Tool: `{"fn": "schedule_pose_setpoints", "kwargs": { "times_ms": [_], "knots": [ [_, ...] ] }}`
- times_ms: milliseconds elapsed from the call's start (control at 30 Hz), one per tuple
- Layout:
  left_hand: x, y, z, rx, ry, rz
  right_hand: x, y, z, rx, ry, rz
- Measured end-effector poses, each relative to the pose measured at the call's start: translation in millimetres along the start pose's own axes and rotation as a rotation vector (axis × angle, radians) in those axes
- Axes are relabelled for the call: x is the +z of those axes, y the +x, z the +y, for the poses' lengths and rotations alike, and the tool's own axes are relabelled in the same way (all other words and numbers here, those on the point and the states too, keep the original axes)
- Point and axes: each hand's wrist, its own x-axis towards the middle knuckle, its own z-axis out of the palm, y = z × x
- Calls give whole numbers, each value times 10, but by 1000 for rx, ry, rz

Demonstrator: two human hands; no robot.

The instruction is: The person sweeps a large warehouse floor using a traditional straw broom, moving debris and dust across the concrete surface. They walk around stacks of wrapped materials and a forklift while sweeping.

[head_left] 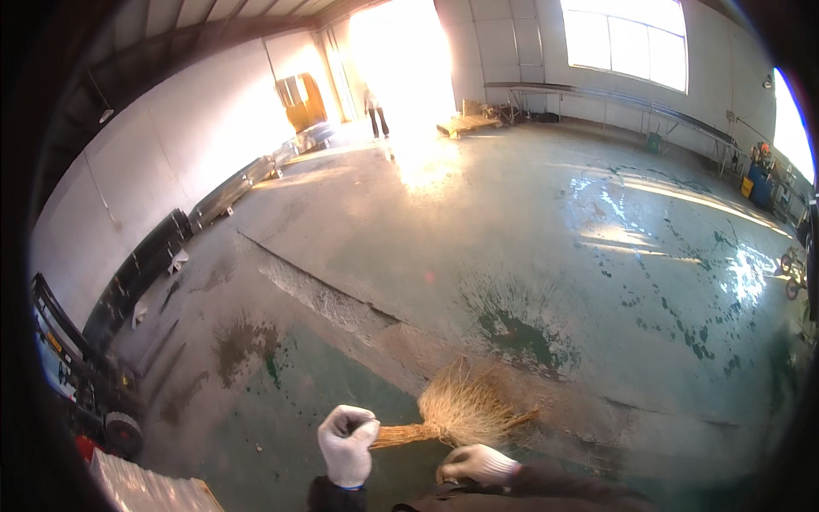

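A straw hand broom lies across the view in front of me, its bristles fanned out to the right. Its bound stalk handle points left, and my left hand, in a white glove, is closed round the handle's end. Just below the bristles is my right hand, also in a white glove, with its fingers curled close to my dark clothing. What those fingers hold, if anything, is hidden.
The greenish floor has wet patches and a rough, damaged strip. A forklift stands at the left, near long dark rolls. A pallet and a person are by the bright doorway.
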Motion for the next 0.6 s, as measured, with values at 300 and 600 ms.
{"fn": "schedule_pose_setpoints", "kwargs": {
  "times_ms": [300, 600],
  "knots": [
    [-508, 1223, 80, 110, -267, 37, -313, -514, -765, -282, -473, 118],
    [-199, 1220, -35, 66, -393, -44, -599, -341, -878, -81, -525, -21]
  ]
}}
